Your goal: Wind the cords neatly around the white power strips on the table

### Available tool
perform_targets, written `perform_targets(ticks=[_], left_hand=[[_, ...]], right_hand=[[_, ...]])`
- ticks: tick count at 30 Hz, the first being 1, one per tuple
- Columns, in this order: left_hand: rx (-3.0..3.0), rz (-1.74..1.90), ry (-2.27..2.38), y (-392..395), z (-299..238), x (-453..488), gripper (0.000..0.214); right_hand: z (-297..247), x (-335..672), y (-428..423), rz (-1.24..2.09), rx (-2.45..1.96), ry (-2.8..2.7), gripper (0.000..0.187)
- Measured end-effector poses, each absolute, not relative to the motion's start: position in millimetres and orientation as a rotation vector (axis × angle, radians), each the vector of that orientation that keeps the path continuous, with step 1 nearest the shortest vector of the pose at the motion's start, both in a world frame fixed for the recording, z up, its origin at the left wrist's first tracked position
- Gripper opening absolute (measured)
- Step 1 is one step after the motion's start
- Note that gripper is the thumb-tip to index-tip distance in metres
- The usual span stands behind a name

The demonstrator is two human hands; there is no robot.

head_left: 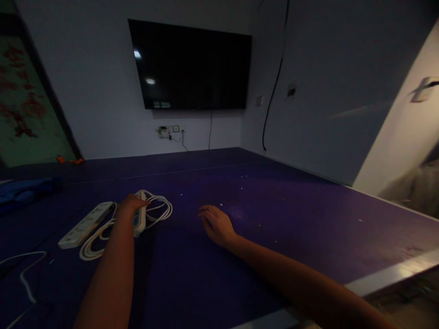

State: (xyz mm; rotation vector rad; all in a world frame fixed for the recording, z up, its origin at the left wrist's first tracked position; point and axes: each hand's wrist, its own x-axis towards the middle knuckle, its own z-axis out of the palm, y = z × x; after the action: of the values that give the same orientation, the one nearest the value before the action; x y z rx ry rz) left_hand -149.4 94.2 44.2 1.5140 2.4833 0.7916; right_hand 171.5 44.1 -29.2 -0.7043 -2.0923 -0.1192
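Dim room. My left hand [133, 204] lies over the far end of a white power strip [140, 220] on the purple platform [192, 265], its fingers reaching across the top; whether they pinch it I can't tell, the underside being hidden. A loop of white cable [170, 208] lies just right of it; a second white power strip [85, 226] sits to its left. My right hand [216, 222] is empty, fingers loosely curved and close together, low over the platform, well apart from the strip. Step in hand, by my judgement: handling the near strip. Next move would call for a firm hold round its body, minding the coils. Writing: red characters [24, 98] on the green panel, too blurred to read. Blue patch on my strip, no legible print. No brand readable on the television [192, 68].
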Motion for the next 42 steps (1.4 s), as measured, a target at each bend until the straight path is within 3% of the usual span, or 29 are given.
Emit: perform_targets(ticks=[7, 12, 17, 25, 32, 35, 42], left_hand=[[1.365, 0.574, 2.607, 93, 44, -143, 0.064], [1.385, 0.556, 2.628, 85, 45, -136, 0.048], [1.407, 0.584, 2.659, 80, 57, -130, 0.048], [1.561, 0.752, 2.573, 77, 89, -125, 0.047], [1.608, 1.317, 2.057, 67, 101, -93, 0.029], [1.588, 1.416, 1.843, 61, 108, -72, 0.028], [1.566, 1.51, 1.504, 45, 126, -35, 0.024]], right_hand=[[-30, 171, 43, -0.125, -0.651, -2.127, 0.02], [-30, 170, 43, -0.11, -0.655, -2.131, 0.02], [-30, 170, 43, -0.108, -0.674, -2.121, 0.021], [-31, 172, 46, -0.101, -0.657, -2.135, 0.022], [-32, 172, 47, -0.018, -0.74, -2.057, 0.025], [-36, 171, 53, 0.065, -0.827, -1.943, 0.033], [-54, 166, 79, 0.392, -0.89, -1.729, 0.073]])
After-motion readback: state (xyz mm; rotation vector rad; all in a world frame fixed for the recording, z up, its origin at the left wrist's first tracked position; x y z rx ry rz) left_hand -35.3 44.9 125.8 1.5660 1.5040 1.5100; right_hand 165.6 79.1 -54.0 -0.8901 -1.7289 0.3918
